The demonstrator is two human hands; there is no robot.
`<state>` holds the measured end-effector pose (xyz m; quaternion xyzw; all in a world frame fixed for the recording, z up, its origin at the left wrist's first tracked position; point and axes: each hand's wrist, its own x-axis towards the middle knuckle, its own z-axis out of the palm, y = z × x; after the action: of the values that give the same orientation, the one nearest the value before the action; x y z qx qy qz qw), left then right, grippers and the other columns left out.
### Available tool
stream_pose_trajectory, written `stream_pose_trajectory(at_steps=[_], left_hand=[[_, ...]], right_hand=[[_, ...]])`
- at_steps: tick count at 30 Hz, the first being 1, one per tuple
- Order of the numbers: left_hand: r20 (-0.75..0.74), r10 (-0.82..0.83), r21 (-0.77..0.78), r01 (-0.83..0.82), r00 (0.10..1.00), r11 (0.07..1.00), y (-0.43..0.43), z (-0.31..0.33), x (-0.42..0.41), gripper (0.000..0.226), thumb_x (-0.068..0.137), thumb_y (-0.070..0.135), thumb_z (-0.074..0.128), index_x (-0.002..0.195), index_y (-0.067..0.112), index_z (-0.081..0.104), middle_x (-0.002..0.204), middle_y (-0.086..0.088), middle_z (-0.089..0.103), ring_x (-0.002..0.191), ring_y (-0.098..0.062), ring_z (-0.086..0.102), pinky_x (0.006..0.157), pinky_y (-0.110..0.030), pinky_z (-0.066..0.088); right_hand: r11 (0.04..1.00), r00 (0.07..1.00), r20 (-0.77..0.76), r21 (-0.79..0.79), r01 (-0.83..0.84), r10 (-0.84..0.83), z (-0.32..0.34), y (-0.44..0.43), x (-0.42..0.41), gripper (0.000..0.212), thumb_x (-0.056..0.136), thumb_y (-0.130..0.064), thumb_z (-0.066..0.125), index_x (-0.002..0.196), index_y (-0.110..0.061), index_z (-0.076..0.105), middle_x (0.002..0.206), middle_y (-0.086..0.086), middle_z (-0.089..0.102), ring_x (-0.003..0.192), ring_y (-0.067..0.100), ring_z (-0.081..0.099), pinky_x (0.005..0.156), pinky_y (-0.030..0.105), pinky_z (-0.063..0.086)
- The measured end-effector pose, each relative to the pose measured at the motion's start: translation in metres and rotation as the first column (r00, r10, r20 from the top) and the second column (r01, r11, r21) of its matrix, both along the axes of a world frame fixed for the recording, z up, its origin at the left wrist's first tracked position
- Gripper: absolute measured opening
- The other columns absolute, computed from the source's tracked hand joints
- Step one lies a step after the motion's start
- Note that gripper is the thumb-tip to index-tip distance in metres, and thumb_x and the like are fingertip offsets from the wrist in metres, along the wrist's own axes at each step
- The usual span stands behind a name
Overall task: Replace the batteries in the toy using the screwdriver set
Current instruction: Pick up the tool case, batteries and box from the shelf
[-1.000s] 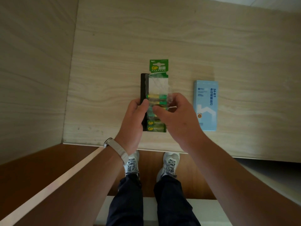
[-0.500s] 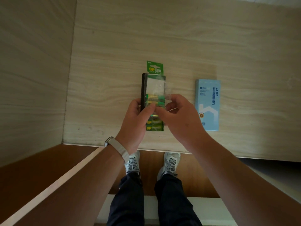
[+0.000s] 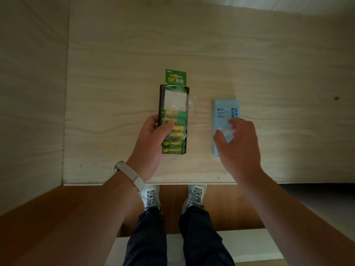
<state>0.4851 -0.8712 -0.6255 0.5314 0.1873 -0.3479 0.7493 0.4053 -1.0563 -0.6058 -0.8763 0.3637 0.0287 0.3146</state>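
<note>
Counter (image 3: 115,54) of pale wood runs out ahead of me and carries everything. My right hand (image 3: 240,143) hangs over the near half of the light blue screwdriver set box (image 3: 224,110), fingers spread and loosely bent, holding nothing. Blur keeps me from telling whether the fingertips touch the lid. The box lies under and just ahead of this hand, its long axis pointing away from me, so this is the nearer hand for it. My left hand (image 3: 151,143), well off to the left, grips the battery pack (image 3: 175,100) together with a dark flat thing (image 3: 161,104) beneath it, thumb across the cells. I judge that dark thing to be the toy, but only its edges show. Much of the box's near end is hidden behind my right hand.
</note>
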Motion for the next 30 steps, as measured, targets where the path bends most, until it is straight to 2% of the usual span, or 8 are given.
stream_pose_trajectory(at_steps=[2,5,9,16,20,22,26,30], left_hand=[[-0.004,0.0,-0.006,0.0,1.0,1.0,-0.006,0.004,0.004,0.027,0.083,0.021,0.066,0.108,0.014,0.063,0.099,-0.012,0.076,0.088,-0.031,0.074,0.074,-0.044,0.063],[0.001,-0.012,0.001,0.012,1.0,1.0,-0.014,0.007,0.009,0.028,0.083,0.022,0.065,0.11,0.014,0.063,0.107,-0.017,0.073,0.097,-0.04,0.07,0.084,-0.052,0.059],[0.001,-0.016,0.015,0.016,1.0,1.0,-0.019,0.007,0.011,0.026,0.083,0.022,0.063,0.107,0.013,0.062,0.112,-0.024,0.07,0.103,-0.046,0.066,0.091,-0.058,0.055],[-0.012,-0.032,0.007,0.032,0.999,0.999,-0.024,0.003,0.009,0.031,0.081,0.022,0.064,0.11,0.011,0.062,0.102,-0.016,0.075,0.09,-0.036,0.072,0.075,-0.046,0.063],[-0.007,-0.04,0.004,0.04,0.999,0.999,-0.028,0.003,0.007,0.032,0.081,0.02,0.064,0.111,0.01,0.06,0.098,-0.015,0.077,0.082,-0.032,0.075,0.066,-0.04,0.063],[0.001,-0.04,0.006,0.04,0.999,0.999,-0.029,0.005,0.007,0.032,0.082,0.02,0.064,0.111,0.009,0.06,0.097,-0.014,0.077,0.08,-0.031,0.076,0.066,-0.039,0.063],[0.029,-0.04,0.012,0.04,0.999,0.999,-0.03,0.014,0.008,0.031,0.082,0.02,0.065,0.111,0.011,0.062,0.1,-0.013,0.077,0.086,-0.03,0.075,0.071,-0.039,0.063],[0.062,-0.055,-0.002,0.056,0.997,0.998,-0.034,0.036,0.011,0.028,0.082,0.02,0.064,0.108,0.012,0.062,0.097,-0.011,0.078,0.085,-0.029,0.075,0.073,-0.041,0.063]], right_hand=[[0.997,0.995,-0.096,-0.074,0.009,-0.016,-0.005,-0.009,-0.005,0.054,0.088,-0.044,0.065,0.131,-0.016,0.05,0.123,0.004,0.05,0.112,0.024,0.051,0.077,0.031,0.038],[0.991,0.983,-0.182,-0.136,0.007,-0.032,-0.012,-0.013,-0.008,0.068,0.084,-0.058,0.063,0.134,-0.016,0.044,0.122,0.003,0.047,0.109,0.022,0.047,0.074,0.034,0.038],[0.991,0.976,-0.212,-0.129,0.032,-0.059,-0.019,-0.012,-0.008,0.071,0.079,-0.065,0.062,0.128,-0.017,0.045,0.113,0.001,0.046,0.098,0.019,0.042,0.07,0.035,0.04],[0.99,0.984,-0.143,-0.109,0.092,-0.107,-0.023,-0.01,-0.006,0.07,0.073,-0.056,0.071,0.125,-0.016,0.045,0.114,0.002,0.047,0.097,0.016,0.038,0.071,0.034,0.04],[0.989,0.985,-0.1,0.031,0.144,-0.141,-0.02,-0.01,-0.006,0.07,0.074,-0.047,0.077,0.126,-0.023,0.038,0.112,-0.003,0.053,0.097,0.02,0.055,0.072,0.038,0.052],[0.973,0.981,-0.082,0.136,0.186,-0.177,-0.018,-0.011,-0.007,0.066,0.076,-0.041,0.078,0.126,-0.025,0.039,0.113,-0.005,0.055,0.095,0.018,0.06,0.072,0.038,0.057],[0.935,0.983,-0.028,0.303,0.183,-0.183,-0.012,-0.014,-0.01,0.034,0.084,-0.023,0.069,0.11,-0.026,0.047,0.097,-0.014,0.06,0.081,0.004,0.063,0.048,0.01,0.047],[0.915,0.98,0.009,0.361,0.182,-0.198,0.006,-0.015,-0.011,0.024,0.085,-0.021,0.066,0.103,-0.025,0.051,0.094,-0.015,0.06,0.077,0.002,0.062,0.045,0.008,0.045]])
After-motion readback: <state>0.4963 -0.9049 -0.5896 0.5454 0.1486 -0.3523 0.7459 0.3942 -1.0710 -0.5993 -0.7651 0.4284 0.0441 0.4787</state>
